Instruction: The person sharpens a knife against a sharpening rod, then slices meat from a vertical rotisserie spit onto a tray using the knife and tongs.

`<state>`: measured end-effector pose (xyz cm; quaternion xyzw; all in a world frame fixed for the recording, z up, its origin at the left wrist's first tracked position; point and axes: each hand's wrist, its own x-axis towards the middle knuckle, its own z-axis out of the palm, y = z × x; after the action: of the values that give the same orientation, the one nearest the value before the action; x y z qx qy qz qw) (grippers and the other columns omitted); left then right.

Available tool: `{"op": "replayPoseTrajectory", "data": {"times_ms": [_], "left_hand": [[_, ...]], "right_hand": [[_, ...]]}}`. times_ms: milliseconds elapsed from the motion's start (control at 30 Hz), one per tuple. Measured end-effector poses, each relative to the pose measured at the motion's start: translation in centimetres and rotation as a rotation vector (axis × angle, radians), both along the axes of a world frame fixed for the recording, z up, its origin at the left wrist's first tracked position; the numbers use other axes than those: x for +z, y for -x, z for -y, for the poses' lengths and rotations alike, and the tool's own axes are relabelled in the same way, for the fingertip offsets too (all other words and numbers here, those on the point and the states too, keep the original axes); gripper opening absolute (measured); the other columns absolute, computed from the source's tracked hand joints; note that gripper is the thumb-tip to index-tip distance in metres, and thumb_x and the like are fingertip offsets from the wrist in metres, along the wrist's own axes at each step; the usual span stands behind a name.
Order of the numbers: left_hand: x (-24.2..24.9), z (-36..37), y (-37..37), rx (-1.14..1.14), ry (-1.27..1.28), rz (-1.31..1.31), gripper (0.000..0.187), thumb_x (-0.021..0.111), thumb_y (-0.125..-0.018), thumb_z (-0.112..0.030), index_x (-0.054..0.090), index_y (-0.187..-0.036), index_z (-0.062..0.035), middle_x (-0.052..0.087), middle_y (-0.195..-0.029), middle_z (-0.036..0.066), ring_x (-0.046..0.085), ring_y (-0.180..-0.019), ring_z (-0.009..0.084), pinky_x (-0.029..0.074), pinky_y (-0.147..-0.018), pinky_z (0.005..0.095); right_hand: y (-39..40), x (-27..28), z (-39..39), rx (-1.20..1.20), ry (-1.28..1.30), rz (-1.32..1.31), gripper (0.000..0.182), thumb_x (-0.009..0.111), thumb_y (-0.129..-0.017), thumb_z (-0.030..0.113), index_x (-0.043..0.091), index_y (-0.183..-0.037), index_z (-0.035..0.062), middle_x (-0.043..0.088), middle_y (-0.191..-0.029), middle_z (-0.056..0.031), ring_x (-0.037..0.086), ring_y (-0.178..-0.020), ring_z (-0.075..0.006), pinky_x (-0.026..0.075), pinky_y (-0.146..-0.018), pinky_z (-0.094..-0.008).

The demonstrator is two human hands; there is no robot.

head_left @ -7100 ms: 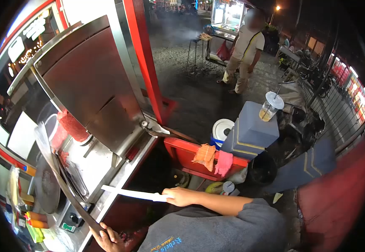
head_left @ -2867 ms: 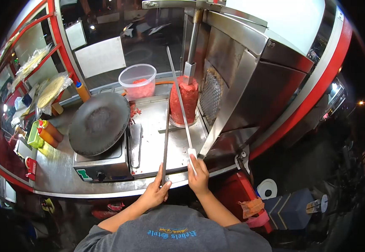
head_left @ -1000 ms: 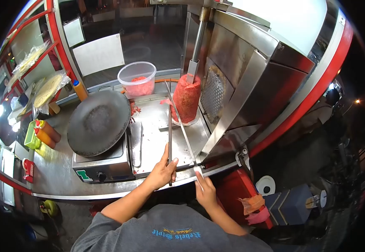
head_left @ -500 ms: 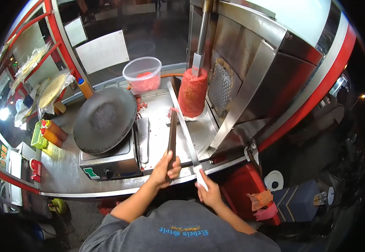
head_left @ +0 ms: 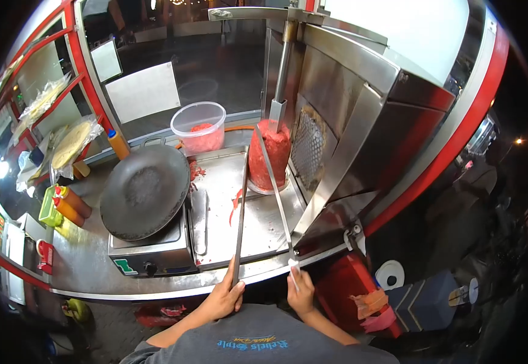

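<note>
Knife (head_left: 274,188) slants across upright meat cone (head_left: 261,159), contact unclear.
My right grip (head_left: 301,293) closes round its handle, slightly nearer the cone; left grip (head_left: 224,298) clasps dark bar (head_left: 241,224). Cone's beyond both, far side of counter (head_left: 85,267). Clear tub (head_left: 181,121), left of cone, holds red meat (head_left: 206,142).

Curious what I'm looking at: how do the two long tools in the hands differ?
The dark tool in the left hand is dull and nearly upright over the tray; the knife in the right hand is brighter and slants across the meat. The knife shows a whitish handle, the dark tool none. Both are long, narrow and point away from the person.
</note>
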<state>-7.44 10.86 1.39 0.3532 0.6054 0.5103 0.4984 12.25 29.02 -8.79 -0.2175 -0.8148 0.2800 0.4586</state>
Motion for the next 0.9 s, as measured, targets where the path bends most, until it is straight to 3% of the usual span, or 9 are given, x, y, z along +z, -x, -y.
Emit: {"op": "replayPoseTrajectory", "data": {"times_ms": [167,267,467,567,667,900], "left_hand": [[0.0,-0.1,-0.3,-0.014,0.005,-0.045,0.082,0.046,-0.116,-0.018,-0.014,-0.172,-0.0156,0.055,-0.076,0.004,0.055,-0.059,0.0127,0.051,-0.059,0.0315],[0.2,-0.8,-0.1,-0.004,-0.007,-0.034,0.084,0.048,-0.116,-0.02,-0.015,-0.172,-0.0144,0.056,-0.076,0.005,0.057,-0.058,0.0134,0.051,-0.058,0.0316],[0.8,-1.8,0.4,-0.013,0.045,-0.092,0.088,0.05,-0.115,-0.022,-0.017,-0.171,-0.014,0.059,-0.072,0.006,0.059,-0.057,0.0145,0.054,-0.059,0.0328],[0.3,-2.1,0.3,-0.003,0.005,-0.098,0.089,0.051,-0.115,-0.023,-0.017,-0.171,-0.0138,0.06,-0.07,0.006,0.06,-0.056,0.0152,0.054,-0.057,0.0332],[0.5,-2.9,0.4,0.023,0.008,-0.125,0.089,0.051,-0.115,-0.025,-0.016,-0.171,-0.0136,0.06,-0.068,0.006,0.06,-0.055,0.0158,0.053,-0.056,0.0331],[0.5,-4.1,1.0,0.036,-0.004,-0.101,0.09,0.053,-0.114,-0.026,-0.016,-0.171,-0.0134,0.06,-0.067,0.007,0.059,-0.053,0.0159,0.052,-0.052,0.033]], "right_hand": [[5.8,5.0,-3.0,0.058,-0.032,-0.013,0.049,0.07,-0.098,-0.003,0.065,-0.146,0.0044,0.065,-0.097,-0.0188,0.062,-0.078,-0.0326,0.052,-0.07,-0.0398],[7.0,6.2,-3.7,0.072,-0.025,-0.024,0.05,0.07,-0.098,-0.002,0.065,-0.147,0.005,0.067,-0.1,-0.0191,0.065,-0.081,-0.0328,0.054,-0.073,-0.0387],[-1.3,-1.1,0.4,0.1,0.071,0.029,0.051,0.071,-0.098,-0.001,0.062,-0.148,0.0001,0.071,-0.105,-0.0232,0.07,-0.084,-0.0344,0.058,-0.079,-0.0389],[3.3,2.9,-2.3,0.088,-0.046,0.003,0.051,0.07,-0.098,-0.002,0.064,-0.148,0.0047,0.067,-0.094,-0.0196,0.065,-0.077,-0.0329,0.054,-0.071,-0.0404],[6.4,6.7,-3.1,0.106,0.036,0.018,0.051,0.07,-0.098,-0.001,0.063,-0.148,0.0045,0.068,-0.098,-0.0201,0.066,-0.08,-0.0345,0.054,-0.073,-0.04],[-1.5,-0.6,0.9,0.08,0.036,0.083,0.048,0.069,-0.099,0.0,0.064,-0.147,0.0034,0.069,-0.101,-0.0211,0.069,-0.086,-0.0363,0.056,-0.077,-0.0417]]}}
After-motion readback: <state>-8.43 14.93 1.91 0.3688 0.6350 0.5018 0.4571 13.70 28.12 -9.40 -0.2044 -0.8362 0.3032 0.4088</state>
